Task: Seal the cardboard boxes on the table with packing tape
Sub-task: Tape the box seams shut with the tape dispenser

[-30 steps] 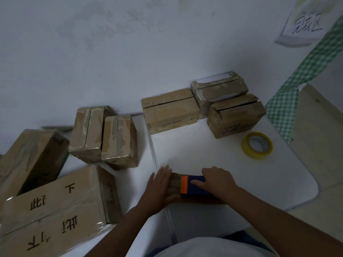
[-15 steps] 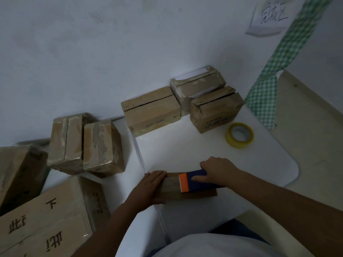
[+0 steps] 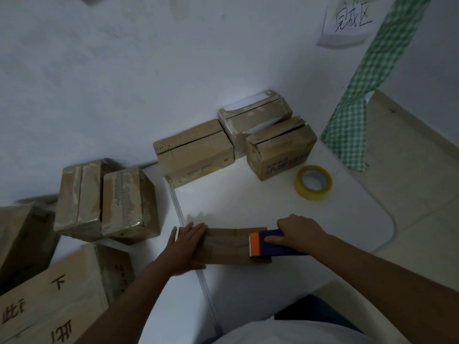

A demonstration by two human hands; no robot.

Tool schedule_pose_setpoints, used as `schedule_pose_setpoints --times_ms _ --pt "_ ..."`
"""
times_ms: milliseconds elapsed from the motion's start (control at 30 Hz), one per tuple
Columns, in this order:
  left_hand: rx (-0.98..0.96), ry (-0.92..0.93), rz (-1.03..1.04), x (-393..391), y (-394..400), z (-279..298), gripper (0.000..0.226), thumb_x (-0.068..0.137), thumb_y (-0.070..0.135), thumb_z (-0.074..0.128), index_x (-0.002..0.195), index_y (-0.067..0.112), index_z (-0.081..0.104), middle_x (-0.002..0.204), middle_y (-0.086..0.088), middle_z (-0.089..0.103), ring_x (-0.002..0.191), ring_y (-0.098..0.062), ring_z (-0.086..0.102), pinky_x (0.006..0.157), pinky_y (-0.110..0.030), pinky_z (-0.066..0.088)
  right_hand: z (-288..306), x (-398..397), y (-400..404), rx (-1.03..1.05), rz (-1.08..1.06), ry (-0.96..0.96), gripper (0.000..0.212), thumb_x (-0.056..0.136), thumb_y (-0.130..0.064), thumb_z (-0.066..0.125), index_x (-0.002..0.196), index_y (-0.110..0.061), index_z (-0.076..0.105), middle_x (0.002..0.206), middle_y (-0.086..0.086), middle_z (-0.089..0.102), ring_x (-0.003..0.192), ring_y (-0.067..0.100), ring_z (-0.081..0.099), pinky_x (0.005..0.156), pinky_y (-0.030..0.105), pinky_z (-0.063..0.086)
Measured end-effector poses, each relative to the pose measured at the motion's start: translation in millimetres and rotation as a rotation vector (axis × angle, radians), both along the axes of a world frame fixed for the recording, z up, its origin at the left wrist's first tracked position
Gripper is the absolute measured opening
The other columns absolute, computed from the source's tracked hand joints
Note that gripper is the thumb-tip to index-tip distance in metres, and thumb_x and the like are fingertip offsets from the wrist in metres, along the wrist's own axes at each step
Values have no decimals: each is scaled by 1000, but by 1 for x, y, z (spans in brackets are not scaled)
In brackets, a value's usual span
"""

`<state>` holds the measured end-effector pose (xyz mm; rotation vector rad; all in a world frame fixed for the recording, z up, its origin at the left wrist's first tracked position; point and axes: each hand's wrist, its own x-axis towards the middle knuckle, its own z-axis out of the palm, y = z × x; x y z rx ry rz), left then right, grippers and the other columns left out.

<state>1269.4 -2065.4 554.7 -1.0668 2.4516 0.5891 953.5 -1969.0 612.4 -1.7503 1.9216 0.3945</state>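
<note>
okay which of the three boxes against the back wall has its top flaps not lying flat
The rightmost box, the one nearest the yellow tape roll, with blue print on its front. Its top flaps are buckled up and gapped; the other two lie flat.

The low brown cardboard box (image 3: pixel 224 244) looks matt, its top glazed with faintly shiny clear tape. The blue-and-orange scraper (image 3: pixel 267 245) seems smooth plastic, though the dim light makes that uncertain. The yellow roll of packing tape (image 3: pixel 313 182) is glossy. The white table (image 3: pixel 260 207) has a smooth, slightly sheened surface. The green checked cloth (image 3: pixel 360 100) hangs soft and matt.
</note>
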Motion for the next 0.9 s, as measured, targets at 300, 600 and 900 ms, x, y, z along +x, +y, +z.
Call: schedule_pose_setpoints --times_ms 300,600,900 --pt "-176 8 324 -70 55 -22 84 98 56 41 158 20 -5 163 -19 -15 143 -47 -22 111 -74 -3 -4 8 1 11 9 31 55 90 -70 41 86 -15 50 92 7 62 81 22 60 64 31 43" --pt "-177 -48 405 -66 54 -33 85 83 71 -13 150 21 -28 158 -4 -34 142 -36 -35 116 -65 -7 -22 -37 15 11 -11 -96 57 85 -76 39 75 -20 46 69 -4 45 58 10 43 50 27 31" --pt "-247 25 579 -86 67 -12 74 99 58 9 156 16 -13 160 -15 -26 147 -36 -25 120 -54 -9 -42 -62 24 -4 -22 -173 54 87 -73 40 77 -21 46 69 -6 45 66 14 49 56 29 37"
